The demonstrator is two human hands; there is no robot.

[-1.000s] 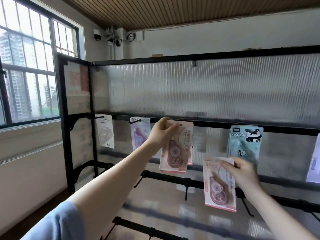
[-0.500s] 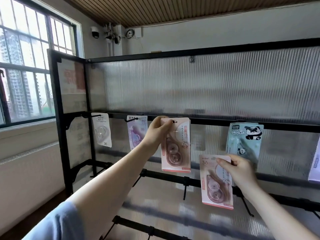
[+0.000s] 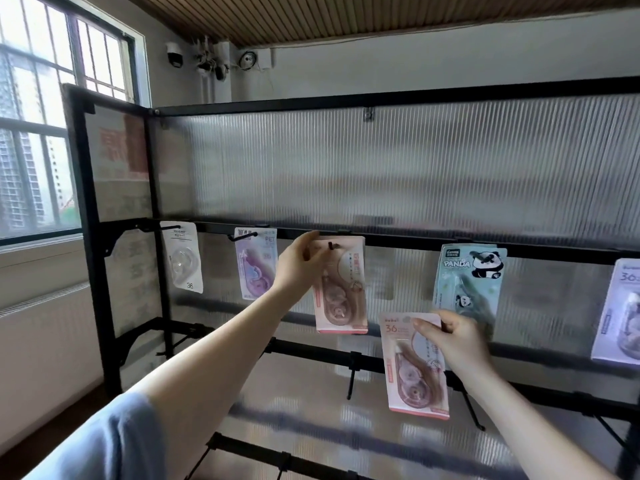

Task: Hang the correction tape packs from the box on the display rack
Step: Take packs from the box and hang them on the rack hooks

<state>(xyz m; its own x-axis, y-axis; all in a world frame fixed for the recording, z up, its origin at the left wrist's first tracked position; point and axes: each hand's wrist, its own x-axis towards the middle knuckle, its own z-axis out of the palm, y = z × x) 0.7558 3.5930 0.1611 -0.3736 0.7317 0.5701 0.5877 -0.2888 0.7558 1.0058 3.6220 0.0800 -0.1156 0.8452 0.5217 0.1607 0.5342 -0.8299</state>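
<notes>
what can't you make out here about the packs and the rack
- Head view: box not in frame.
- Far-right pack: cut off by the frame edge.
- Left hand covers the top-left corner of the pink pack on the hook.
- Pack small print: too blurred.

A black display rack (image 3: 415,242) with ribbed translucent panels is seen against a white wall. Along its upper rail, 5 packs are seen: a white pack (image 3: 183,258), a purple pack (image 3: 255,263), a pink correction tape pack (image 3: 341,289), a blue panda pack (image 3: 467,282) and a pale pack (image 3: 620,313) cut off by the right edge. The top left corner of the pink correction tape pack is pinched by the left hand (image 3: 299,263), with a black hook (image 3: 330,244) showing through its hanging hole. A second pink pack (image 3: 414,365), marked 36, is held lower by the right hand (image 3: 450,339) in front of the middle rail. A barred window (image 3: 52,116) is seen at left.
</notes>
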